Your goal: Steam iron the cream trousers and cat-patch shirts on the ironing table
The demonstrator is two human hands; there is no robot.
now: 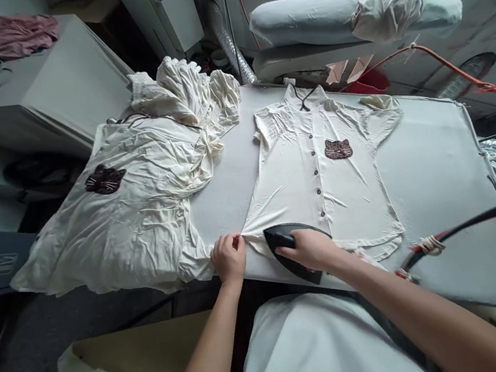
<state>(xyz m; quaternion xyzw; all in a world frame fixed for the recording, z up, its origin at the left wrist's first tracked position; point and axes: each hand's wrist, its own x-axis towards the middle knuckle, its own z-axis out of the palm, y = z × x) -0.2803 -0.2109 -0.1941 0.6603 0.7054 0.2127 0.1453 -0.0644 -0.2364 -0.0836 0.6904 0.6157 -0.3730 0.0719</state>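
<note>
Head view: padded ironing table (438,182), cluttered workshop.

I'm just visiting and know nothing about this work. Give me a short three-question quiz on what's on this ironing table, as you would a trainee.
1. True or false: the right hand grips the iron.
2. What does the left hand pinch?
A. the orange hose
B. the shirt's bottom corner
C. the pink cloth
3. Fill in: the patch on the flat shirt is shaped like a ____ face.

Key: 1 true; 2 B; 3 cat. The crumpled pile lies on the table to the shirt's left.
</note>
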